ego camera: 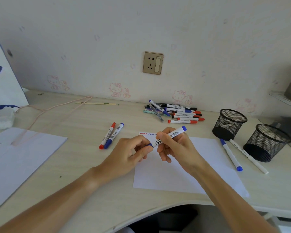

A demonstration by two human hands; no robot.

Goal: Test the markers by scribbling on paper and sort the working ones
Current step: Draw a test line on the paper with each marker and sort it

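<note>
Both hands hold one blue whiteboard marker [173,134] over the white paper [208,165]. My right hand [173,148] grips its white barrel, and my left hand [133,152] pinches its blue cap end. Short red and blue scribbles [147,134] mark the paper's top edge. A pile of markers [176,111] lies at the back by the wall. A red marker [107,135] and a blue marker [114,135] lie side by side left of the paper. Right of the paper lie a thin blue pen [231,154] and a white pen [249,156].
Two black mesh pen cups [228,123] [265,142] stand at the right. A second sheet [15,162] lies at the left under a pink cord [45,111]. A wall socket [153,63] is above the desk. The desk's front edge curves near me.
</note>
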